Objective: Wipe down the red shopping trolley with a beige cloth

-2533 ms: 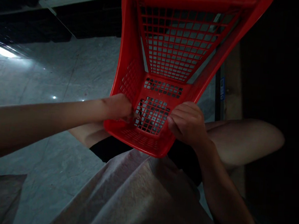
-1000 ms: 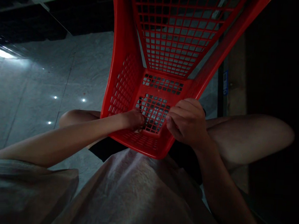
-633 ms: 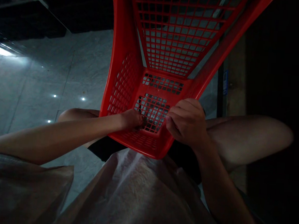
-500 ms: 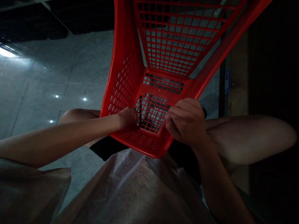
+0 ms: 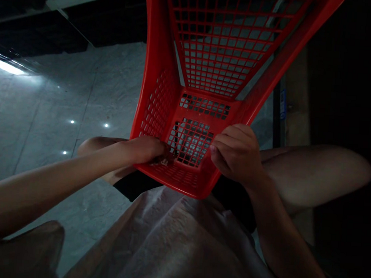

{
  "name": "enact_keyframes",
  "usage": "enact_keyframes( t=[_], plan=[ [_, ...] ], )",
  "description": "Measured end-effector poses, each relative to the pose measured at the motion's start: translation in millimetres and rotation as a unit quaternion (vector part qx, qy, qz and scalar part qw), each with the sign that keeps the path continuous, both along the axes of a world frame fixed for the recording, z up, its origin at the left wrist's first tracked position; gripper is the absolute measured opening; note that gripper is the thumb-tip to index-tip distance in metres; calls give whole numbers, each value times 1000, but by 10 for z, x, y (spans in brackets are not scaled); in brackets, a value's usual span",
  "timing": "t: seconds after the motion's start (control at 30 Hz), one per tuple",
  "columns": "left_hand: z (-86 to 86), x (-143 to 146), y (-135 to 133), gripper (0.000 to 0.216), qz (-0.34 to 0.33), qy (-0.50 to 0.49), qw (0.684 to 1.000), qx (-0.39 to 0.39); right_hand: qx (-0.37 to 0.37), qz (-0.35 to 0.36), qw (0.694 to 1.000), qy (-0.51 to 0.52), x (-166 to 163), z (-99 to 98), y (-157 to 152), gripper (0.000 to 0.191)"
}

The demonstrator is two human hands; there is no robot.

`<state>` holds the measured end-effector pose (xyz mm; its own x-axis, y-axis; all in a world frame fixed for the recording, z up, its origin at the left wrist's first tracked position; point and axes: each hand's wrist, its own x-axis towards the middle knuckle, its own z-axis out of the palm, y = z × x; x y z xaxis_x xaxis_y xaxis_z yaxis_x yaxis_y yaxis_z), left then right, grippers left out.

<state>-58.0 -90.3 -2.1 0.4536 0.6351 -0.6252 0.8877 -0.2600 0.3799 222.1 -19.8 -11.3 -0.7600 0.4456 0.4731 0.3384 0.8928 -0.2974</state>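
Observation:
A red plastic shopping basket [image 5: 194, 110] with latticed walls and floor stands tilted between my knees, its near rim close to my shirt. My right hand [image 5: 237, 153] is closed around its right rim, with the thumb on the inner side. Reaching over the left rim, my left hand [image 5: 149, 149] is inside the basket near the left wall and the near corner. Its fingers are curled and partly lost in shadow. A small pale, crumpled-looking patch shows just below them, too dim to identify.
A grey tiled floor [image 5: 113, 83] with small light reflections lies to the left. Dark shelving [image 5: 111, 17] runs along the upper left, and a bright light strip [image 5: 4, 65] shows at the left edge. A blue label [image 5: 282, 104] is on a dark upright at the right.
My left hand has moved a little left within the basket, towards its left wall, and its fingers now show more from above. My right hand keeps its hold on the rim.

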Motion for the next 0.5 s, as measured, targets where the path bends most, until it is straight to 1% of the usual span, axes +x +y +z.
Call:
enact_keyframes(
  t=[0.03,0.07,0.13,0.2,0.27,0.3,0.37,0.43,0.5],
  plan=[
    [45,17,7,23,8,-11,1000,-26,2,1,1000,6,-2,-5,0,35],
    [69,88,10,24,20,-45,997,-58,2,1,1000,12,-4,-8,0,34],
    [60,339,2,27,37,-142,983,-106,-1,-1,1000,21,-4,-4,-2,33],
    [14,616,-31,30,45,-230,966,-107,2,-4,1000,22,1,13,-4,33],
    [-16,769,-81,33,54,-277,957,-75,11,-3,1000,17,13,38,-5,35],
    [-13,770,-104,35,58,-293,952,-64,15,-2,1000,14,19,51,-5,37],
    [40,624,-132,38,53,-303,949,-68,18,-3,1000,6,30,72,-5,38],
    [147,354,-124,39,39,-279,956,-87,18,-5,1000,-1,34,83,-4,37],
    [279,91,-92,37,27,-225,970,-92,17,-5,1000,-4,24,83,-6,35]
  ],
)
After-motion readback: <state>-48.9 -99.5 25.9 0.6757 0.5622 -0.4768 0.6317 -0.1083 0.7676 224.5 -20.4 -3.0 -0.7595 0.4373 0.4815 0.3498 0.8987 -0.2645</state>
